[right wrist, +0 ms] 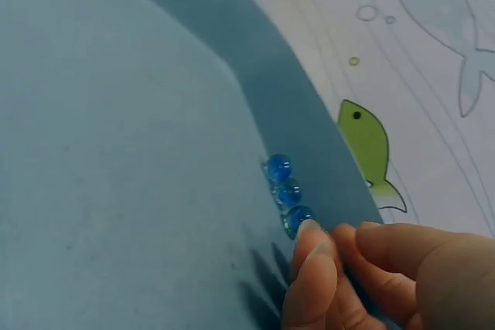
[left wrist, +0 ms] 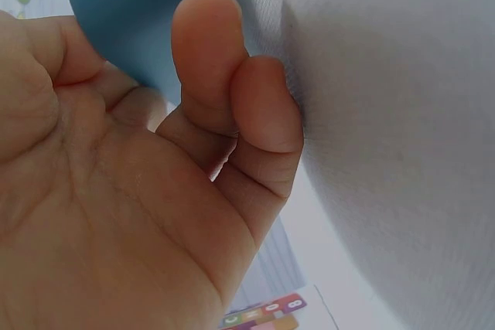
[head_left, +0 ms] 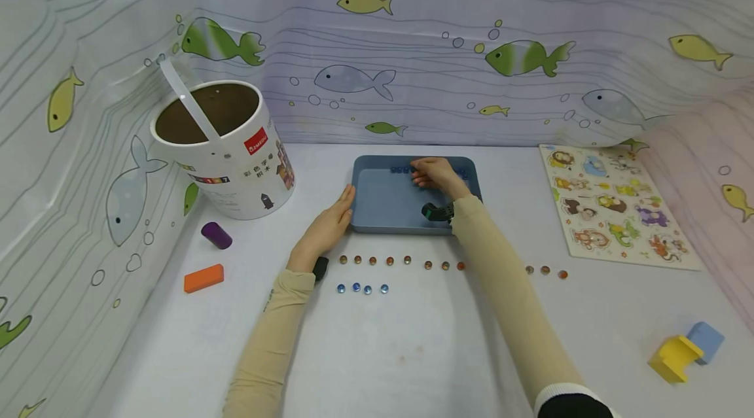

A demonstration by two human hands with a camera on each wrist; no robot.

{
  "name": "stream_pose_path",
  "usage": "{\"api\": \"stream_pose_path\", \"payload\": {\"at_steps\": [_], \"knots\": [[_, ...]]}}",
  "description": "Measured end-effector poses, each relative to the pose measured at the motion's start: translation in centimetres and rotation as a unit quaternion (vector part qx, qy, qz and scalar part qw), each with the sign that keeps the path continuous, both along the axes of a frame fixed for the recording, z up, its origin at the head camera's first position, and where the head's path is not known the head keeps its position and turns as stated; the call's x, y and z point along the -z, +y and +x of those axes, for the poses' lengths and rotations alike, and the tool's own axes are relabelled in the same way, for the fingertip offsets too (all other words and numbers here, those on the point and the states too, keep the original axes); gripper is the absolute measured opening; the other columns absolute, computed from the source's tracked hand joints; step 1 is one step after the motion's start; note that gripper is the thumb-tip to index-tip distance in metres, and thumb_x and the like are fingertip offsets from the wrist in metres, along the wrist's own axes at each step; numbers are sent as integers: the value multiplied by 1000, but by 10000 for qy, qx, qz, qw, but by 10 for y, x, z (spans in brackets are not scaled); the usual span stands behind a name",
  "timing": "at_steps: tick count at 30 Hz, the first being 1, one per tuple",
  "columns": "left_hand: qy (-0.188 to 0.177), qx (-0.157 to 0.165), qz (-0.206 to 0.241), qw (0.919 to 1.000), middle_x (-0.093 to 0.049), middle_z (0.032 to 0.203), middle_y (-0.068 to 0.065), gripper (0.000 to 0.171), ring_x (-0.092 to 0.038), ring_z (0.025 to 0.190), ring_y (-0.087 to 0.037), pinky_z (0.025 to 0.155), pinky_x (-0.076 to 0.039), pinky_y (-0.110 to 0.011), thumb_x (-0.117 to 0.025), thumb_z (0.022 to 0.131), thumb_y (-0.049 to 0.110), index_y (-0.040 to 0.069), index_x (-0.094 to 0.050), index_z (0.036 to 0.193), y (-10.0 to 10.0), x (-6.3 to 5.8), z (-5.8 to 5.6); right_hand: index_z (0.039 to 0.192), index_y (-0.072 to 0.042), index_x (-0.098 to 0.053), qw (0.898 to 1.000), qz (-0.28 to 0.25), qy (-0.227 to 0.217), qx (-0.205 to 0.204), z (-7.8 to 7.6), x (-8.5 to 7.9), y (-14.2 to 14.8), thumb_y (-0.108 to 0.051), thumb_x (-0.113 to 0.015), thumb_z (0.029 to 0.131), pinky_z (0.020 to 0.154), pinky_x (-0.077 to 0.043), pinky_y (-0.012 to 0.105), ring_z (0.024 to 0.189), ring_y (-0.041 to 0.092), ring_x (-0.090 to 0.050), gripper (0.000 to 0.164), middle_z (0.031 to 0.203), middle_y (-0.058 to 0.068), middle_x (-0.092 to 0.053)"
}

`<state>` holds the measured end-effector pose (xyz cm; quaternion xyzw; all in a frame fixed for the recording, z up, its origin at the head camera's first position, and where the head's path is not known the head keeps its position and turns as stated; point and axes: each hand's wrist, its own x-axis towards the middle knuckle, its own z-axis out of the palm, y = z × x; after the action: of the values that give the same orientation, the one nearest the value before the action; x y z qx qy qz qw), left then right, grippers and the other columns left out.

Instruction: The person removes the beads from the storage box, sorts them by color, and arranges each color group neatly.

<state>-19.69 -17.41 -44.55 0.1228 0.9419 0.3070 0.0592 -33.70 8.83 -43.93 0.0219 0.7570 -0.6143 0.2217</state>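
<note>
A shallow blue-grey tray (head_left: 391,202) lies on the white table. My left hand (head_left: 325,227) rests with extended fingers against its left side; the left wrist view shows the palm and bent fingertips (left wrist: 267,106) close to the white surface. Inside the tray, my right hand (head_left: 437,176) reaches to the far wall with curled fingers. Its fingertips (right wrist: 313,253) are right at a row of blue glass marbles (right wrist: 288,192) lined along that wall. Three marbles show there; the fingers hide what lies beyond, and I cannot tell whether they pinch one. More blue marbles (head_left: 462,173) lie right of the hand.
In front of the tray runs a row of amber marbles (head_left: 390,261), partly behind the right sleeve, with several blue marbles (head_left: 368,289) nearer. A white bucket (head_left: 247,169), purple cylinder (head_left: 216,235) and orange block (head_left: 203,278) stand left. Right are a sticker-like animal board (head_left: 612,209), yellow block (head_left: 674,358) and blue block (head_left: 705,341).
</note>
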Motion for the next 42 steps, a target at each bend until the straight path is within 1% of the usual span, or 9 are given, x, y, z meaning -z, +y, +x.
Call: {"api": "stream_pose_path", "payload": {"at_steps": [8,12,16,21,24,28,32,36,42], "knots": [[-2,-23,15,10000,-10,164,-7,55,-20,149,-29,123,-20,-45,-34,106,19,10,-14,156,0,0,0,125,1,-61,9986,482,181,140,6,-2,-3,-15,-56,99,54,-55,18,56,6,-62,31,76,2,-63],[-16,-22,-4,10000,-10,164,-7,54,-20,149,-28,123,-20,-45,-33,106,20,10,-13,156,0,0,1,119,5,-63,9965,794,235,126,9,-2,-3,-13,-58,97,53,-55,19,53,6,-62,28,72,2,-62],[-14,-18,-33,10000,-10,164,-7,54,-20,149,-28,123,-20,-45,-33,106,20,10,-13,156,1,-1,1,117,6,-63,9956,908,227,45,10,-3,-1,-13,-58,97,53,-55,18,52,5,-62,28,67,0,-63],[4,9,-5,10000,-11,164,-10,55,-20,149,-30,122,-21,-46,-34,106,19,9,-13,156,0,-1,1,121,7,-61,9956,912,99,-204,11,-8,5,-17,-56,99,55,-54,17,55,4,-62,33,66,-2,-64],[-2,12,-2,10000,-12,164,-10,55,-20,149,-30,122,-21,-47,-34,106,19,9,-13,156,0,-1,1,126,7,-58,9962,777,125,-378,13,-13,10,-18,-54,100,58,-53,17,61,4,-63,36,70,-3,-64],[-14,-9,-2,10000,-11,164,-9,54,-20,149,-29,122,-20,-46,-33,106,20,10,-13,156,0,-1,0,132,3,-55,9966,589,236,-522,20,-21,17,-23,-53,101,65,-54,18,67,3,-64,40,79,-3,-66],[-17,-16,15,10000,-11,164,-8,54,-20,149,-28,123,-20,-45,-33,106,20,10,-13,156,0,0,0,137,-3,-52,9954,433,418,-743,31,-31,24,-28,-55,100,72,-54,22,75,5,-64,45,89,-2,-67],[-40,-17,38,10000,-9,164,-5,54,-19,150,-27,123,-20,-44,-33,106,20,11,-13,156,0,1,0,138,-3,-50,9927,304,559,-1027,49,-40,31,-28,-54,100,76,-54,28,79,9,-64,46,90,-4,-67],[-15,-5,34,10000,-10,164,-6,54,-20,149,-28,123,-20,-45,-33,107,21,11,-14,156,0,2,0,137,1,-49,9864,70,636,-1514,80,-43,34,-21,-53,100,71,-53,29,80,17,-63,43,89,0,-67]]}}
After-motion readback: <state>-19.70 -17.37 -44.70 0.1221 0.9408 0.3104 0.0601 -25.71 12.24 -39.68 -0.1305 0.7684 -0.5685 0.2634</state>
